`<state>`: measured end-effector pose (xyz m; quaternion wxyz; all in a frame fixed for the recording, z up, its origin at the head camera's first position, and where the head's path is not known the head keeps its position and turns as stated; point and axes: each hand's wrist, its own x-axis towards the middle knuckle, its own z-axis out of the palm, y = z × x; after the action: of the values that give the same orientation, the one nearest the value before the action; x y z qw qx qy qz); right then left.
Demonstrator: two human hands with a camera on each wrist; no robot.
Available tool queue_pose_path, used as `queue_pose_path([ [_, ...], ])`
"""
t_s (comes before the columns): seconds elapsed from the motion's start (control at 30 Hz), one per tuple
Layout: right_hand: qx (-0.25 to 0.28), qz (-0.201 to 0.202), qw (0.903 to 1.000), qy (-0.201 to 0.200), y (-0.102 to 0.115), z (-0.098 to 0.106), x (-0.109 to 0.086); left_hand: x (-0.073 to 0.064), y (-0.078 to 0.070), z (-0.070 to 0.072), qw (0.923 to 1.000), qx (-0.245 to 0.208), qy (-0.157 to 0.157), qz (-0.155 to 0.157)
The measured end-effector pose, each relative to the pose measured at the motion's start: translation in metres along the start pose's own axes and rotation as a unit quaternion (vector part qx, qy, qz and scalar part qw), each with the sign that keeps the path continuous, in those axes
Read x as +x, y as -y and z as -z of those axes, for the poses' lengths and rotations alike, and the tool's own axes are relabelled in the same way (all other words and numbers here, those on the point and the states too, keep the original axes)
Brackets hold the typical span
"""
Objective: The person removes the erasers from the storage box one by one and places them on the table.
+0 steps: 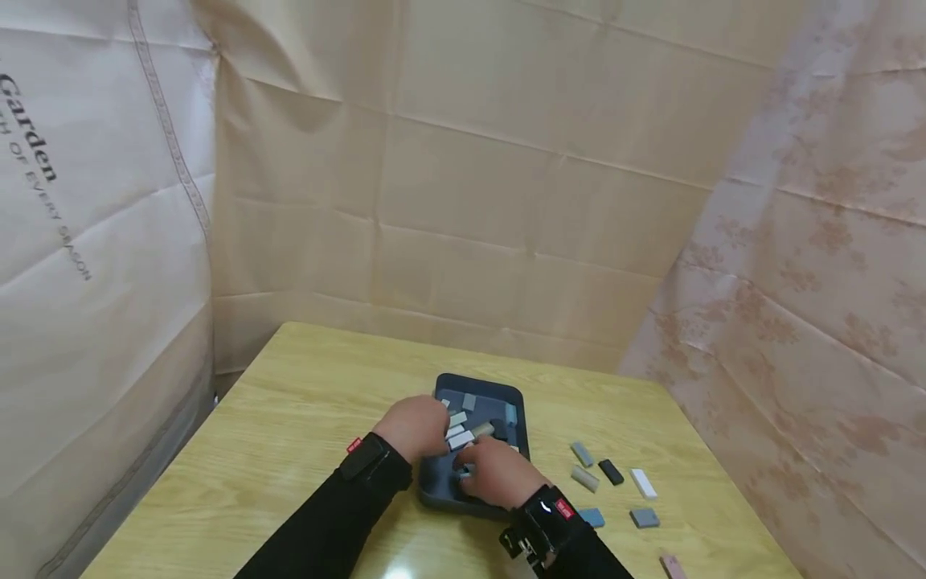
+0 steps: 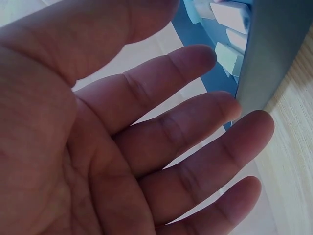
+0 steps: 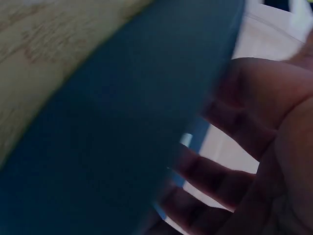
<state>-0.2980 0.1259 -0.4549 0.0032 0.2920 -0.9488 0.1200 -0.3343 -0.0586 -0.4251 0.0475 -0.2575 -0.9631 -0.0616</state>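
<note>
A dark grey tray on the table holds several small rectangular blocks. Among them are a white block, a tan block, a black block and a blue block. My left hand is at the tray's left side. In the left wrist view its fingers are spread and nearly straight beside the tray wall, holding nothing. My right hand reaches over the near right rim into the tray. The tray wall hides its fingertips in the right wrist view, so any grip there is unclear.
Right of the tray, loose blocks lie on the wooden table: a grey one, a black one, a white one, a blue one and a pink one, among others. Cloth sheets hang around the table.
</note>
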Motion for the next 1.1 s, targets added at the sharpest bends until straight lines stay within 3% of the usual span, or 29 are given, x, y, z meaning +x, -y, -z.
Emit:
queue_pose_path([
  [0.23, -0.032, 0.017, 0.9983, -0.046, 0.001, -0.012, 0.009, 0.003, 0.001, -0.001, 0.9999, -0.006, -0.010, -0.008],
  [0.47, -0.019, -0.005, 0.9975, -0.068, 0.004, 0.000, -0.003, 0.005, 0.002, 0.000, 1.0000, -0.004, -0.008, 0.003],
  [0.6, 0.023, -0.056, 0.9937, -0.095, -0.006, 0.014, -0.028, 0.003, 0.004, -0.002, 0.9998, -0.017, 0.002, 0.012],
  [0.77, 0.034, -0.162, 0.9759, -0.142, -0.043, 0.028, -0.078, 0.002, 0.003, 0.001, 0.9995, -0.024, 0.005, 0.021],
  [0.97, 0.043, -0.293, 0.9511, -0.089, -0.085, 0.026, -0.135, 0.001, 0.004, 0.000, 0.9994, -0.017, 0.013, 0.028],
  [1.1, 0.035, -0.318, 0.9461, -0.051, -0.097, 0.014, -0.158, 0.003, 0.002, -0.004, 0.9996, -0.013, 0.014, 0.022],
])
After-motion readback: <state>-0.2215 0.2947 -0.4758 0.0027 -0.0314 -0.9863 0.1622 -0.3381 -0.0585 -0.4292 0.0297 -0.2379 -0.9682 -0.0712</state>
